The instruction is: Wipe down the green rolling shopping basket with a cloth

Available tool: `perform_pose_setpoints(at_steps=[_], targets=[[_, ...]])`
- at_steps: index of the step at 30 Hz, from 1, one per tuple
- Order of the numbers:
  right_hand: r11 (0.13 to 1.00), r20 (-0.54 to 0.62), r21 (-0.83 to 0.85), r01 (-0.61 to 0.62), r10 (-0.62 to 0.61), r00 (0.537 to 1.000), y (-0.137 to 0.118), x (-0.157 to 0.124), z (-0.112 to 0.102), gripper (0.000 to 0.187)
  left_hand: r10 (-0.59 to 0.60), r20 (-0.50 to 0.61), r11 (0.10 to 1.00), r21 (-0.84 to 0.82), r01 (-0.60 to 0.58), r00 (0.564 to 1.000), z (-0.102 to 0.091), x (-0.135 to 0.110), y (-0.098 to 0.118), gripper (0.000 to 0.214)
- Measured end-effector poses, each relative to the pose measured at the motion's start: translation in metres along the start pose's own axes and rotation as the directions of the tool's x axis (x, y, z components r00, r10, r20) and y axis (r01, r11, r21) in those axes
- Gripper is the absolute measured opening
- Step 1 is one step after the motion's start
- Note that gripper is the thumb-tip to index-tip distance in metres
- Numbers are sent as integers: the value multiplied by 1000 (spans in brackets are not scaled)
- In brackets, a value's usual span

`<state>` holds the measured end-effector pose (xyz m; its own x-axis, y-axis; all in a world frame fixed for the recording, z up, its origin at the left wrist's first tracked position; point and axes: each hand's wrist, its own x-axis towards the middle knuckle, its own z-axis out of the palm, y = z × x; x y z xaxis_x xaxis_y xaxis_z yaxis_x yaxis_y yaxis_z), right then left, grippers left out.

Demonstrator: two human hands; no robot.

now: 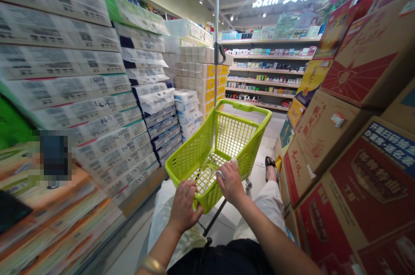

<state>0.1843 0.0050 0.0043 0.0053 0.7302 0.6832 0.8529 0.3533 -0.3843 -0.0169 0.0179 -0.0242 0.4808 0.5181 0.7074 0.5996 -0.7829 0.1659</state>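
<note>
The green basket cart (223, 145) stands on the aisle floor (270, 134), held by its near rim, with the left hand (184, 206) and right hand (231, 182) both closed on it. Straight steering past the cartons (324, 136) is judged needed.

Both bare forearms reach forward, close together, the left hand (184, 206) lower and nearer the body with fingers curled over and thumb pressed alongside, the right hand (231, 182) a little ahead, knuckles up, fingers clenched.
</note>
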Motion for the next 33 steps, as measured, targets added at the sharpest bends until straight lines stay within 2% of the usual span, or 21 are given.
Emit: perform_pose_setpoints(at_steps=[6,10,15,18,20,23,26,29,31,33], targets=[[1000,13,4,-1,1,1000,-7,-2,-2,13,23,-27,999,-29,-23,999,2,-8,-7,31],[1000,0,14,-6,6,1000,-12,-7,-4,12,6,19,998,-70,-4,1000,-6,-13,-4,36],[999,-26,-1,-36,36,999,-18,-16,-5,13,-92,-22,995,-26,92,996,-16,-2,32,43],[999,-16,-13,-32,32,999,-20,-22,-4,13,-48,-1,999,-15,48,999,-11,16,58,45],[1000,-8,-22,-7,7,1000,-19,-23,-4,15,-83,21,997,2,83,996,-5,26,71,47],[995,52,-15,100,-99,994,-9,-21,-9,16,-195,109,980,69,188,975,1,34,78,47],[985,115,-4,172,-170,979,14,-9,-23,16,-257,278,962,166,218,925,0,35,78,36],[993,49,-55,108,-105,993,44,9,-37,18,-292,382,950,218,222,877,-4,37,79,23],[994,-1,-88,59,-59,998,58,19,-40,18,-291,383,949,233,214,877,-6,38,79,18],[994,-45,-113,14,-19,999,59,21,-37,19,-282,359,949,243,202,890,-6,39,79,15]])
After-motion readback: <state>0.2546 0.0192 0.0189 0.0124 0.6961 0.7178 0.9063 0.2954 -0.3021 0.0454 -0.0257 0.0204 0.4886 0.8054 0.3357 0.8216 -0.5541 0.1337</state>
